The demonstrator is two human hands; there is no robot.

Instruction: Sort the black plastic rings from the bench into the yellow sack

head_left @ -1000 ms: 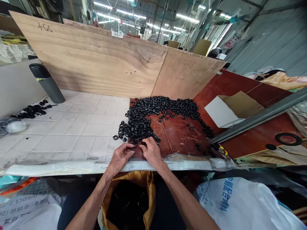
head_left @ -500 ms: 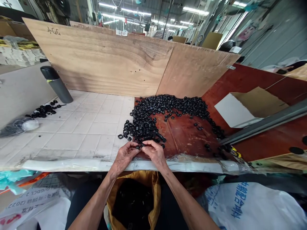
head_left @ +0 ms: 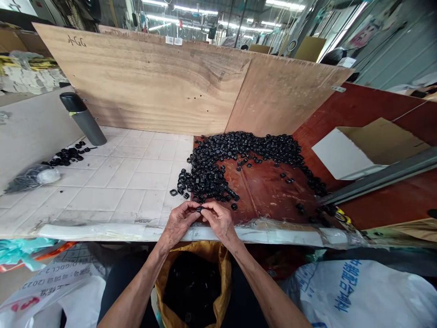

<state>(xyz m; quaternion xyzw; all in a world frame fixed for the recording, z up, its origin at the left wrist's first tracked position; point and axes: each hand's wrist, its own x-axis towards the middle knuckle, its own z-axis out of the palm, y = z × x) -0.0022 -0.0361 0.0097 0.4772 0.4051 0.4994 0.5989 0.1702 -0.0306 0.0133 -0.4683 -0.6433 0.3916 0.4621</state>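
Observation:
Between the fingertips of both hands is a small black ring-shaped part (head_left: 200, 209), pinched from either side near the front edge of the bench. My left hand (head_left: 179, 222) closes on its left side, and my right hand (head_left: 220, 220) on its right. Just beyond my fingers lies a heap of similar small black parts (head_left: 208, 180), curving back and to the right. One loose black ring (head_left: 173, 192) rests on the white tiled surface left of the heap. Below the bench edge, an open yellow sack (head_left: 223, 282) holds dark contents between my legs.
A dark grey bottle (head_left: 89, 125) stands at the left by a few black pieces (head_left: 66, 156) and a plastic bag of dark items (head_left: 25, 178). A plywood board (head_left: 153, 82) walls the back. At right are a cardboard box (head_left: 344, 155) and a metal bar (head_left: 382, 175).
My fingertips have come together on one black part; before, small dark pieces showed between them slightly apart. The whole view has shifted slightly.

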